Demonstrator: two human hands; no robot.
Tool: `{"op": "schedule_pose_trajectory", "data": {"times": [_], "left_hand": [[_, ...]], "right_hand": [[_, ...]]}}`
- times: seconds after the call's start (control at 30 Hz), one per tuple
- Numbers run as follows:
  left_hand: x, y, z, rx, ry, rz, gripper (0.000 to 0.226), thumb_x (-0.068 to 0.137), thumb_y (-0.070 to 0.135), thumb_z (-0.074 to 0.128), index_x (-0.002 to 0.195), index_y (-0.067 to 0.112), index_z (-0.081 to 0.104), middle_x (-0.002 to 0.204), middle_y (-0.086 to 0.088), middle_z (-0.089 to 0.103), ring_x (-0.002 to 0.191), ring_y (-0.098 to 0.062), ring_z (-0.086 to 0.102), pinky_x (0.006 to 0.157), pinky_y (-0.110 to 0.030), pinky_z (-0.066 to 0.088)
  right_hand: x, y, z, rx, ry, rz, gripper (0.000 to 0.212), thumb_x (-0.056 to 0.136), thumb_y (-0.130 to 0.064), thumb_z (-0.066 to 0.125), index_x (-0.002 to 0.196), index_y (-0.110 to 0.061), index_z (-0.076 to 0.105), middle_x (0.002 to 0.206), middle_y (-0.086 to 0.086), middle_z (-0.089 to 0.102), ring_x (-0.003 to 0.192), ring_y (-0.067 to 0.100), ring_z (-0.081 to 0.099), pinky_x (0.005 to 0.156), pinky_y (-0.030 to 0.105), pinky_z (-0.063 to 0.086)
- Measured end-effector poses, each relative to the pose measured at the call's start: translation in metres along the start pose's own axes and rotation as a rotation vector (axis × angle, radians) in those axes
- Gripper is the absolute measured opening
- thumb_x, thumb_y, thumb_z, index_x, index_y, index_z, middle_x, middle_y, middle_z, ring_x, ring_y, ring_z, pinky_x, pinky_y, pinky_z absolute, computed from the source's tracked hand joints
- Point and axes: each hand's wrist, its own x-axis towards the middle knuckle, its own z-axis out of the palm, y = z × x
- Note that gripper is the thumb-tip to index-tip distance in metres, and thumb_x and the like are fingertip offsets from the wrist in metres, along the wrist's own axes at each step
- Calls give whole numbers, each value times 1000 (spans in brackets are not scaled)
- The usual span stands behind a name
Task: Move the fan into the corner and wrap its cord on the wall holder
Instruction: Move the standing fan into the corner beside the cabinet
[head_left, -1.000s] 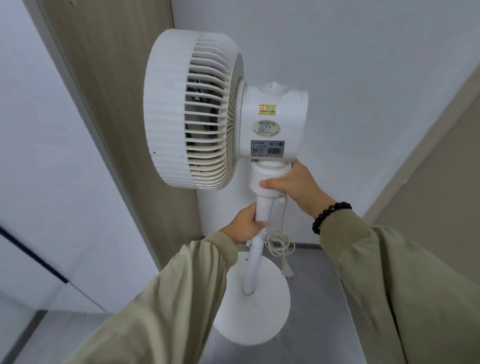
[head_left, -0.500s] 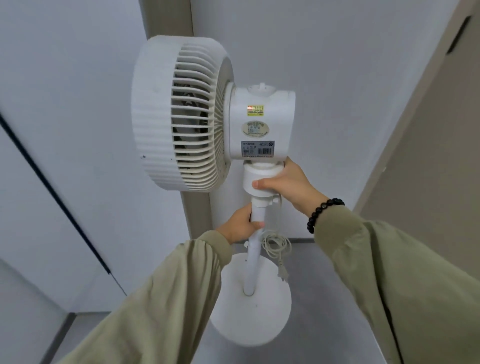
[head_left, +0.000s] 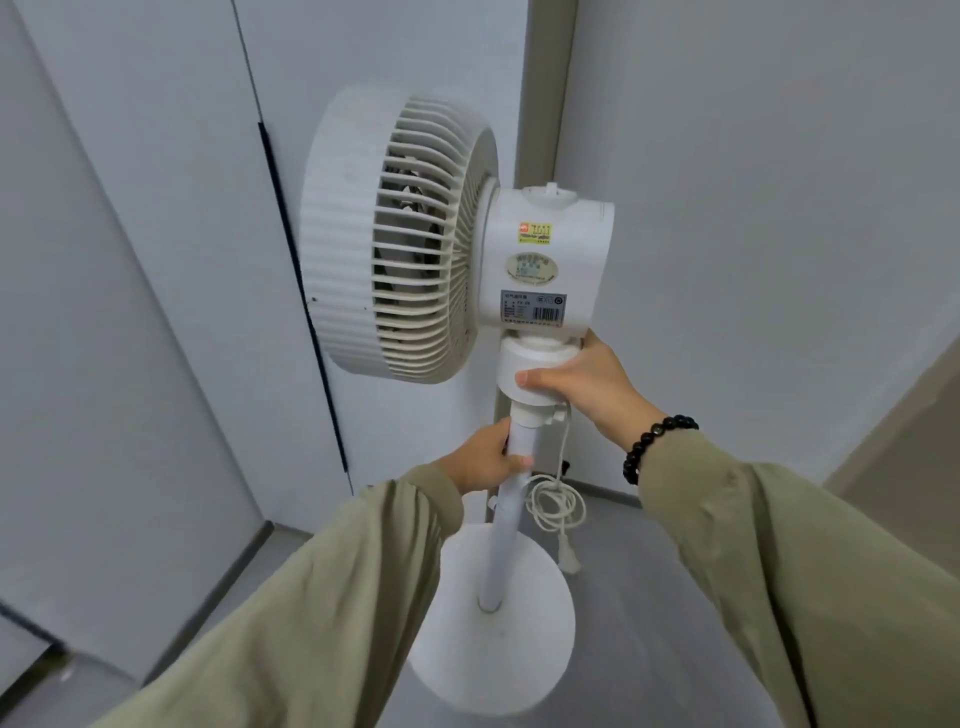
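One fan (head_left: 415, 234), one coiled cord (head_left: 556, 504) hanging from it; left grip (head_left: 485, 460) clasps the pole (head_left: 498, 545), right grip (head_left: 576, 384) clasps the collar (head_left: 535, 364) above.

The right hand (head_left: 587, 384) has its fingers round the far side of the neck of the fan (head_left: 405, 234), out of sight; only the thumb shows. The left hand (head_left: 480, 460) curls behind the pole (head_left: 498, 545), its fingers mostly hidden. Print on the labels (head_left: 532, 306) is too small to read. The blades show only in slivers behind the grille. A small dark thing (head_left: 569, 464) on the far wall, behind the cord (head_left: 556, 501), cannot be made out. The left sleeve (head_left: 311, 613) covers the base's (head_left: 498, 649) left rim. Both sleeves run off the bottom edge; the near left corner is blurred.
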Motion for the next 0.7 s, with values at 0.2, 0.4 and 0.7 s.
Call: {"op": "schedule_pose_trajectory", "data": {"times": [0.2,0.4,0.7], "left_hand": [[-56,-45,-48,19,93,-53,41,91,15,57,130,10,44,120,-3,53,105,-17,47,90,-27,35],[-120,-103,-118,43,175,-102,40,91,15,56,129,11,44,115,-1,50,103,-16,46,88,-26,34],[-200,-199,-229,98,257,-185,42,90,16,59,128,9,45,125,-8,53,106,-18,48,87,-24,34]], "right_hand": [[-3,-17,81,7,-133,-6,70,48,-21,87,111,-15,58,106,-1,67,98,14,65,88,32,54],[-9,-36,188,4,-209,-34,74,56,-14,86,122,-12,52,113,2,65,102,16,63,87,32,54],[-6,-73,350,5,-306,-71,92,36,-34,84,120,-16,54,112,-1,66,100,14,64,88,34,55]]}}
